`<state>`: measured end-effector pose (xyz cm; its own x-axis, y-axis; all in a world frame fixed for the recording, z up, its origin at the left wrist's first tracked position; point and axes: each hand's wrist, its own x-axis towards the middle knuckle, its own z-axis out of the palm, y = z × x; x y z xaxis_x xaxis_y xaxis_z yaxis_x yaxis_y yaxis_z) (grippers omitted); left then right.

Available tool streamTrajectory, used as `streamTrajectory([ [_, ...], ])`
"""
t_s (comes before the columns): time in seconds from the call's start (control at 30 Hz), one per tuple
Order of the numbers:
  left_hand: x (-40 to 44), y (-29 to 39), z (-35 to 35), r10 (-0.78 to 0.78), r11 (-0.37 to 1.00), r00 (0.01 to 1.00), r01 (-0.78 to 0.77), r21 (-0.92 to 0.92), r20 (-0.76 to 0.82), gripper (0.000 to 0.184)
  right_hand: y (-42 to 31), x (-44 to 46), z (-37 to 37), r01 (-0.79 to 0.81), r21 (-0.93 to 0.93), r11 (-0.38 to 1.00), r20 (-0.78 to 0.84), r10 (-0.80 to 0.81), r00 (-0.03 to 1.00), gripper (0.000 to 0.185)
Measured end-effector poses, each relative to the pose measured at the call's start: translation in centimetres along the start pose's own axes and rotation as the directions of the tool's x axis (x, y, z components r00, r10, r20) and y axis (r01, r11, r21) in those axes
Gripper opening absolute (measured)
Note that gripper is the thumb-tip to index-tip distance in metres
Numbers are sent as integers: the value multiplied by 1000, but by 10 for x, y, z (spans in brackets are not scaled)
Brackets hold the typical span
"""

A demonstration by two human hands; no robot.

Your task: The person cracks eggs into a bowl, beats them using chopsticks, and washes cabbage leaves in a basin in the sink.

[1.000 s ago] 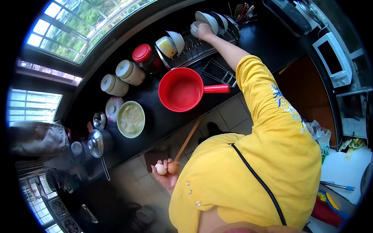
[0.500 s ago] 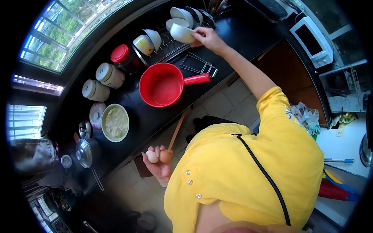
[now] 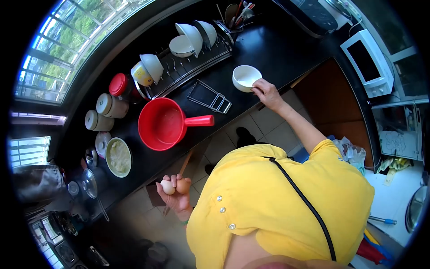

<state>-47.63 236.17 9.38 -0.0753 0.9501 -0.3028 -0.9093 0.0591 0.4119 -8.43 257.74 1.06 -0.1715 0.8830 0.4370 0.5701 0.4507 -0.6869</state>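
My left hand [image 3: 179, 201] is closed around two eggs, a pale egg [image 3: 168, 187] and a brown egg [image 3: 183, 186], below the counter's front edge. A wooden stick [image 3: 185, 163], perhaps chopsticks, passes behind the eggs and seems held in the same hand. With thumb and fingers my right hand [image 3: 268, 93] grips the near rim of a small white bowl [image 3: 246, 80] over the dark counter. The bowl's inside faces up and looks bare. A red pot [image 3: 162, 125] with a red handle lies between the hands, left of a folded wire rack [image 3: 209, 96].
White bowls [image 3: 182, 45] stand in a dish rack [image 3: 190, 67] along the window. Further left are lidded jars [image 3: 112, 105], a bowl of pale food [image 3: 119, 158] and a lidded saucepan [image 3: 91, 183]. A white microwave [image 3: 368, 62] stands at the right.
My right hand has carried the white bowl away from the dish rack, to the right and towards me, turning its opening upward. My left hand keeps the eggs; the view has shifted.
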Motion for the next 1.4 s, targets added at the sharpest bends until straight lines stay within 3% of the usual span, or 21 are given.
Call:
streamTrajectory([
  [0.07, 14, -41, 27, -9, 1000, 1000, 9, 10, -14, 30, 8, -2, 5, -161, 295, 942, 45, 154, 987, 8],
  [0.13, 31, -75, 46, -63, 998, 998, 63, -31, -2, 31, 20, 4, 17, -74, 347, 935, 30, 68, 997, 7],
  [0.37, 25, -199, 108, -57, 998, 997, 57, -1, -57, 31, 83, -21, -17, 92, 162, 982, 133, -114, 984, 11],
  [0.47, 51, -136, 97, -65, 998, 994, 64, -23, -86, 31, 52, 17, 40, 115, 71, 991, 257, -129, 958, 12],
  [0.53, 77, -98, 92, -83, 996, 995, 81, -35, -57, 31, 40, 44, 82, 163, 47, 986, 253, -170, 952, 14],
  [0.6, 82, -106, 101, -95, 995, 995, 94, -17, -31, 32, 40, 50, 76, 210, 22, 977, 250, -209, 945, 17],
  [0.67, 74, -137, 115, -86, 996, 996, 86, -15, -29, 33, 25, 41, 39, 121, -124, 985, 88, -110, 990, 24],
  [0.7, 70, -148, 121, -77, 997, 996, 76, -17, -35, 33, 23, 37, 26, 211, -80, 974, 67, -206, 976, 30],
  [0.73, 70, -154, 125, -79, 997, 996, 78, -17, -28, 33, 21, 31, 19, 285, -38, 958, 136, -277, 951, 24],
  [0.8, 73, -153, 127, -93, 996, 996, 93, 9, -7, 31, 16, 17, 33, 250, 29, 968, 454, -235, 859, 17],
  [0.87, 75, -147, 129, -93, 996, 996, 93, 15, -13, 31, 13, 4, 59, 180, -35, 983, 585, -126, 801, 11],
  [0.9, 77, -145, 130, -90, 996, 996, 90, 24, -25, 32, 19, -2, 80, 188, -6, 982, 542, -155, 826, 14],
  [0.93, 80, -146, 131, -90, 995, 996, 91, 28, -17, 32, 18, 6, 85, 203, 41, 978, 585, -188, 789, 15],
  [1.1, 86, -154, 138, -113, 993, 994, 113, 28, -14, 32, 3, 21, 88, 322, 161, 933, 506, -358, 785, 15],
  [1.2, 90, -153, 138, -117, 993, 993, 116, 31, 12, 32, -18, 52, 31, 240, 259, 936, 477, -340, 811, 20],
  [1.23, 92, -152, 136, -118, 993, 993, 117, 33, 15, 32, -24, 62, 13, 258, 253, 932, 312, -331, 891, 26],
  [1.3, 94, -148, 131, -118, 993, 992, 117, 35, 42, 33, -26, 85, -16, 92, 310, 946, 150, -144, 978, 25],
  [1.33, 94, -149, 131, -120, 992, 992, 118, 32, 44, 33, -22, 98, -28, 173, 266, 948, -8, -178, 984, 31],
  [1.4, 94, -150, 130, -113, 993, 993, 112, 30, 35, 33, -14, 116, -33, 117, 298, 947, -54, -106, 993, 44],
])
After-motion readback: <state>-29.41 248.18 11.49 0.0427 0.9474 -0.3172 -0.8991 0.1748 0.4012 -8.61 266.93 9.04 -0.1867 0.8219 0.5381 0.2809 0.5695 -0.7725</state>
